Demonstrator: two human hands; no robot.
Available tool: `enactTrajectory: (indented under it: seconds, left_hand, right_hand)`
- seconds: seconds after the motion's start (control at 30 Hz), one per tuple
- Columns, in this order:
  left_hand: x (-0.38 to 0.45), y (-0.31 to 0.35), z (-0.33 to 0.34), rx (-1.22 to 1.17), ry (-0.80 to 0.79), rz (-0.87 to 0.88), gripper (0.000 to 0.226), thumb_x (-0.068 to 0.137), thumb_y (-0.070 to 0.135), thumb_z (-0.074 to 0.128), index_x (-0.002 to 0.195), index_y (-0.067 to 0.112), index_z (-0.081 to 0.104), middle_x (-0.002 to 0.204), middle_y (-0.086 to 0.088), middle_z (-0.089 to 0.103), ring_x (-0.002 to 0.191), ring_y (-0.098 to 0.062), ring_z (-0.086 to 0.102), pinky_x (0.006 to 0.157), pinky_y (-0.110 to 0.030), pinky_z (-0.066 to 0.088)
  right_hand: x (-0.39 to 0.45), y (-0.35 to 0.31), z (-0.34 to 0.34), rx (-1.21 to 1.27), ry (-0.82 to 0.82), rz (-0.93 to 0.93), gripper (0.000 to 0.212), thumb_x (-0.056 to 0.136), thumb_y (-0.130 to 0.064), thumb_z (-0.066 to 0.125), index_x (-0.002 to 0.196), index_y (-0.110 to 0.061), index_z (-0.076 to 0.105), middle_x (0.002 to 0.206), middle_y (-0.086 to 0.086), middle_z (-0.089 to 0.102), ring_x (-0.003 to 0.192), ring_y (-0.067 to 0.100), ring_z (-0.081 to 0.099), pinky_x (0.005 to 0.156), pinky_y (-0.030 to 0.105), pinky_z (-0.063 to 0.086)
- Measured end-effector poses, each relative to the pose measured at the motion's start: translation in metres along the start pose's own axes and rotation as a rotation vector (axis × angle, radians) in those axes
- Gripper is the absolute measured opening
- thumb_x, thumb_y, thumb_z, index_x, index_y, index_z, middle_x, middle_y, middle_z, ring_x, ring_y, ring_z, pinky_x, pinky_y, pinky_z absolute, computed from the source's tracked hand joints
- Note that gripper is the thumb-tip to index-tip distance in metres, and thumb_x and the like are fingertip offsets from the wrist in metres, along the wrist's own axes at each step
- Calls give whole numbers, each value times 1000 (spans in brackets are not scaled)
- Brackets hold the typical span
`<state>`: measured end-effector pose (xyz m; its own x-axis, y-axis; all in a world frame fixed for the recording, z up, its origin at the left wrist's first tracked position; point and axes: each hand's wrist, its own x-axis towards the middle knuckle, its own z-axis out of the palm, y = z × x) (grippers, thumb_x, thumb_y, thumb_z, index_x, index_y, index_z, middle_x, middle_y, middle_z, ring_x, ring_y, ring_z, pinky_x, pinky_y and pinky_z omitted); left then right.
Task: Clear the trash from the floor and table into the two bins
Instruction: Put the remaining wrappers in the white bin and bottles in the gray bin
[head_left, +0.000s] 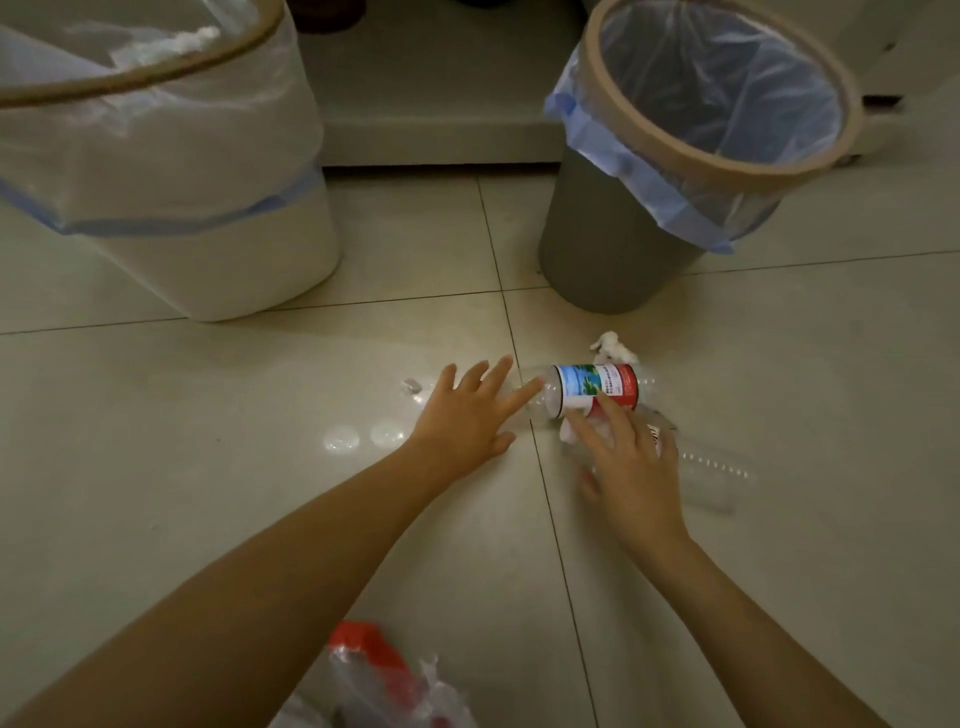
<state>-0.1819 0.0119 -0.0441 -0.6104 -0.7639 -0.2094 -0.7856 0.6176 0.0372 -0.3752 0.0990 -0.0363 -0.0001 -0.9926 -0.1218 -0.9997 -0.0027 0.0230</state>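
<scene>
Two clear plastic bottles lie on the tiled floor. The farther bottle (597, 387) has a red, white and blue label and lies on its side. My left hand (465, 415) is spread flat, its fingertips touching that bottle's left end. My right hand (631, 462) lies over the nearer bottle (711, 467), fingers extended across it; a firm grip does not show. A crumpled white tissue (613, 349) sits just behind the bottles. The white bin (218, 249) stands at the far left, the grey bin (613, 260) at the far right, both lined with bags.
A crumpled clear wrapper with red on it (384, 675) lies at the bottom edge near me. A small scrap (412, 384) lies left of my left hand. A low grey ledge (436, 130) runs behind the bins. Tiled floor stretches left and right.
</scene>
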Motion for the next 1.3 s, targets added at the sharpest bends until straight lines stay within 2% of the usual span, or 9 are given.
enactTrajectory:
  seconds: [0.1,0.2,0.4,0.5,0.7,0.87,1.07,1.17,1.3]
  left_hand:
    - [10,4,1,-5,-12,-20,76,96,49,42,147,38,-13,159,-11,5,140,-32,25,112,-50,22]
    - [14,6,1,-13,-9,-47,77,96,41,47,147,38,-9,148,-11,29,125,-29,44,105,-45,31]
    - [11,14,-4,-111,30,-104,71,93,35,55,146,38,7,128,-8,48,103,-23,57,91,-37,41]
    - [9,17,-16,-170,77,-103,68,93,37,56,146,38,13,126,-8,51,104,-23,56,91,-37,41]
    - [-17,0,-64,-199,207,-90,56,93,37,54,143,33,29,133,-4,51,117,-23,50,98,-37,40]
    - [-48,-12,-113,-480,384,-141,46,83,33,70,122,23,50,120,1,58,106,-17,52,87,-28,44]
    - [-60,-5,-157,-751,472,-211,46,74,29,78,113,22,54,105,8,54,95,-8,48,74,-14,35]
    - [-60,-2,-178,-909,500,-244,45,74,31,78,111,23,53,107,9,55,101,-8,52,81,-19,39]
    - [-61,-3,-209,-1137,530,-244,45,80,29,73,116,21,47,114,6,56,107,-13,55,85,-28,46]
  right_hand:
    - [1,3,5,-8,3,14,78,64,-7,79,133,-26,47,130,13,51,120,35,49,96,60,40]
    - [4,6,8,-37,-1,1,87,54,-2,82,131,-25,48,122,11,55,113,35,54,89,60,44]
    - [5,5,-6,-70,-20,-43,94,43,-10,90,127,-25,49,116,10,61,103,33,61,83,57,48]
    - [5,6,-28,-51,99,-130,89,50,-19,91,128,-24,48,117,11,61,106,32,59,86,53,48]
    - [-1,-4,-63,19,342,-197,77,59,-7,82,126,-22,47,114,10,62,103,30,60,82,50,51]
    - [-11,-15,-101,141,464,-251,60,69,-12,78,124,-11,56,120,9,62,104,27,61,81,42,52]
    - [-5,-22,-151,458,465,-152,63,77,-26,76,132,-9,50,136,9,52,124,24,49,100,36,44]
    - [3,-28,-177,588,485,-123,61,75,-26,78,129,-13,52,131,5,56,122,21,51,99,36,45]
    - [15,-32,-216,681,518,-107,54,73,-31,78,121,-18,56,116,0,62,107,15,56,85,31,49]
